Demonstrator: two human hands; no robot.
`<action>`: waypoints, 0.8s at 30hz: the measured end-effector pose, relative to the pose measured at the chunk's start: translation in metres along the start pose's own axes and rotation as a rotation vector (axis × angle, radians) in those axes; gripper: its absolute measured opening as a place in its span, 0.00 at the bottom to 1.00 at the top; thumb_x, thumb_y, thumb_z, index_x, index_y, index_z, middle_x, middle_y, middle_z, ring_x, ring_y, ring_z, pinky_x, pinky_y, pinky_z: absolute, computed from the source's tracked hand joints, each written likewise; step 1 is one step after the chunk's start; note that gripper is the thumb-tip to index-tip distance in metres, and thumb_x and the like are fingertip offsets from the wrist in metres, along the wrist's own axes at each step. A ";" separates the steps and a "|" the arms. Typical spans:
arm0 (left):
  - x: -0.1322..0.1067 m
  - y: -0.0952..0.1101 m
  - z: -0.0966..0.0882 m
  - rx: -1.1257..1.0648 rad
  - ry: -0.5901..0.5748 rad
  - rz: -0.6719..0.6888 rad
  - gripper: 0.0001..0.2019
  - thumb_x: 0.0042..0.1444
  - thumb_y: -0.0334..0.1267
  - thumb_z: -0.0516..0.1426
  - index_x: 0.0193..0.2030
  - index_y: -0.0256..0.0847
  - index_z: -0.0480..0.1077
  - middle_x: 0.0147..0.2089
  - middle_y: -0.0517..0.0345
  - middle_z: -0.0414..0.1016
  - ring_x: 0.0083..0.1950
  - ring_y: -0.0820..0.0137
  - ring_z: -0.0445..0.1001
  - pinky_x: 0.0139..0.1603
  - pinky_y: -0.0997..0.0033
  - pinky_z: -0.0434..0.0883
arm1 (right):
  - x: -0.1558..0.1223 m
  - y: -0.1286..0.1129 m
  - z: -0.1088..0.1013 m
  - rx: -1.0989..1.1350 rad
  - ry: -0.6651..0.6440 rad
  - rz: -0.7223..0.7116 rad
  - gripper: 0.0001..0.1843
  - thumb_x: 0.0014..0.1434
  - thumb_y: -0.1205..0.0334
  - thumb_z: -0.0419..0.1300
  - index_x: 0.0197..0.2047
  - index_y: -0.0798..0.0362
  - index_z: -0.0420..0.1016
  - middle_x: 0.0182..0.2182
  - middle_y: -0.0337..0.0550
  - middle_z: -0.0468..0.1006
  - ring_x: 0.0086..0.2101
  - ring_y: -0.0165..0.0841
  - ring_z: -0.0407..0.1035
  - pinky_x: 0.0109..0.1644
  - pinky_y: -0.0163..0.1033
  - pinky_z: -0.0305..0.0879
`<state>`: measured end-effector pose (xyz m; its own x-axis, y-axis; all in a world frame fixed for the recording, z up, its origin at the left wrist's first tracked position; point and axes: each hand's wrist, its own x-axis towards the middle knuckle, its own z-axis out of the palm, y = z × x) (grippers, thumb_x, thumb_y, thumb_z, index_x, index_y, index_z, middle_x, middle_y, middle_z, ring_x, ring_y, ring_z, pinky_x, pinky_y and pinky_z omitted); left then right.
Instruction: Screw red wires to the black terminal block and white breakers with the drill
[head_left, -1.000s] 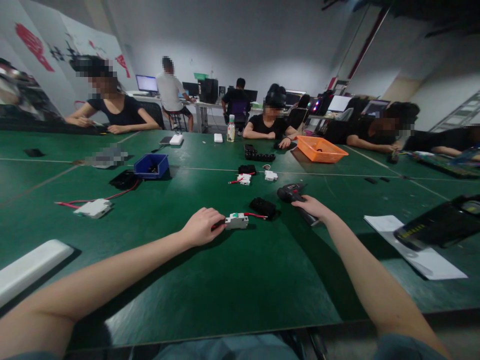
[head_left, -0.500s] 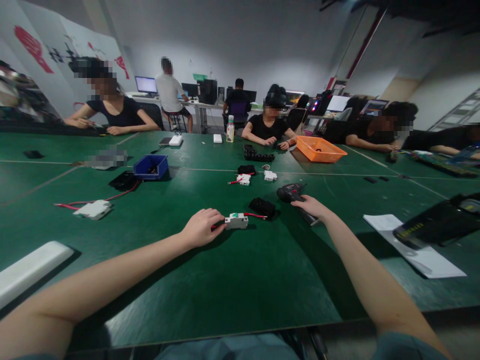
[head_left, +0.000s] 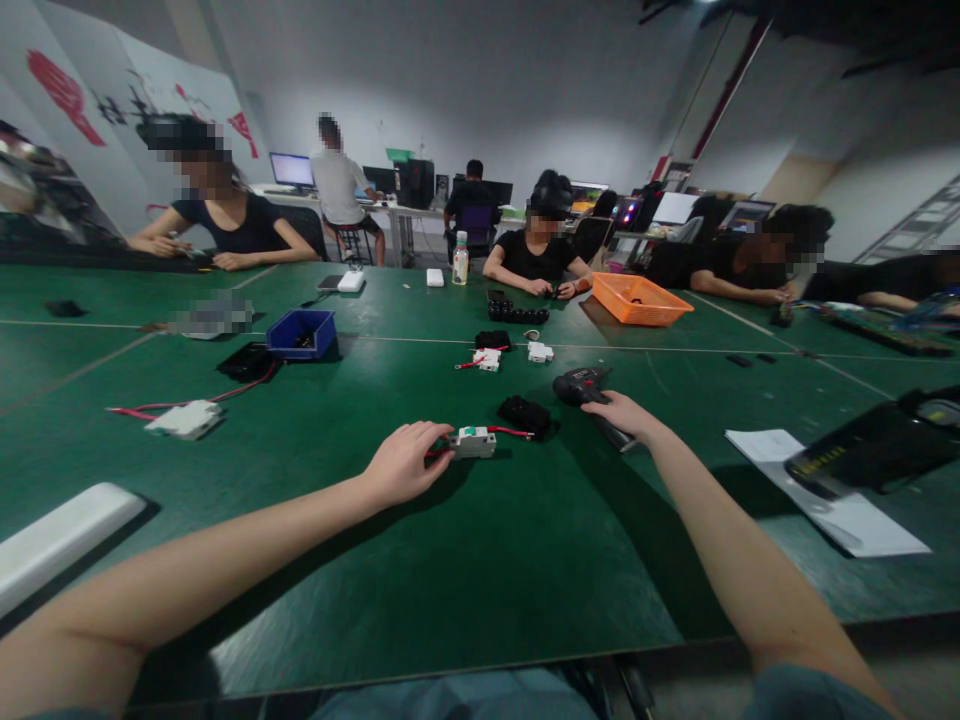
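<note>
My left hand (head_left: 407,463) has its fingers and thumb closed around the left end of a white circuit breaker (head_left: 475,443) with a green toggle. A red wire (head_left: 510,431) with a metal tip leaves the breaker's right side. Some red shows under my fingers too, mostly hidden. Just beyond the wire's tip is a black bundle (head_left: 527,413). To the right, my right hand (head_left: 624,414) is wrapped around the handle of a black cordless drill (head_left: 580,387), which lies on its side on the table with its nose pointing right.
Farther off lie two more breakers (head_left: 487,359), a blue bin (head_left: 301,334) and an orange basket (head_left: 642,299). At left is a breaker with red leads (head_left: 184,419) and a long white object (head_left: 71,540). Papers (head_left: 825,500) and a black cylindrical object (head_left: 862,450) are at right. Co-workers sit opposite.
The fingers of my left hand have shifted slightly and bent more at the breaker's left end. My right hand and the drill have stayed in place.
</note>
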<state>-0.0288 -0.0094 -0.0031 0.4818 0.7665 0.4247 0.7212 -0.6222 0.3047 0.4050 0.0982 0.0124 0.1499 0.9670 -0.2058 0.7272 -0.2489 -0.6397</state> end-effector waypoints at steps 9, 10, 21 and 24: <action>0.002 -0.006 0.004 -0.062 -0.040 -0.008 0.14 0.65 0.44 0.54 0.54 0.42 0.70 0.48 0.51 0.78 0.47 0.62 0.77 0.48 0.59 0.73 | 0.005 0.006 -0.002 -0.013 0.004 -0.009 0.40 0.53 0.43 0.67 0.61 0.61 0.68 0.47 0.57 0.80 0.40 0.42 0.76 0.41 0.40 0.70; 0.002 -0.007 0.005 -0.069 -0.044 -0.010 0.14 0.65 0.44 0.54 0.54 0.42 0.70 0.49 0.51 0.79 0.47 0.62 0.77 0.48 0.59 0.73 | 0.005 0.006 -0.002 -0.013 0.006 -0.008 0.40 0.53 0.43 0.67 0.61 0.60 0.68 0.47 0.57 0.81 0.39 0.42 0.76 0.41 0.40 0.70; 0.005 -0.014 0.009 -0.160 -0.060 -0.030 0.13 0.64 0.43 0.55 0.52 0.43 0.71 0.49 0.53 0.78 0.47 0.65 0.76 0.47 0.63 0.74 | 0.008 0.009 0.000 0.004 -0.012 -0.011 0.40 0.54 0.43 0.66 0.61 0.61 0.67 0.43 0.55 0.81 0.36 0.41 0.76 0.37 0.40 0.71; 0.006 -0.014 0.009 -0.158 -0.072 -0.031 0.13 0.63 0.43 0.55 0.51 0.43 0.71 0.48 0.53 0.78 0.46 0.65 0.76 0.45 0.64 0.74 | 0.007 0.009 0.000 -0.004 -0.007 -0.024 0.36 0.55 0.45 0.66 0.59 0.60 0.70 0.42 0.55 0.82 0.37 0.41 0.76 0.37 0.39 0.70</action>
<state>-0.0317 0.0050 -0.0126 0.4992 0.7915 0.3525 0.6518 -0.6111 0.4491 0.4125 0.1031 0.0053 0.1278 0.9723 -0.1956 0.7331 -0.2254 -0.6417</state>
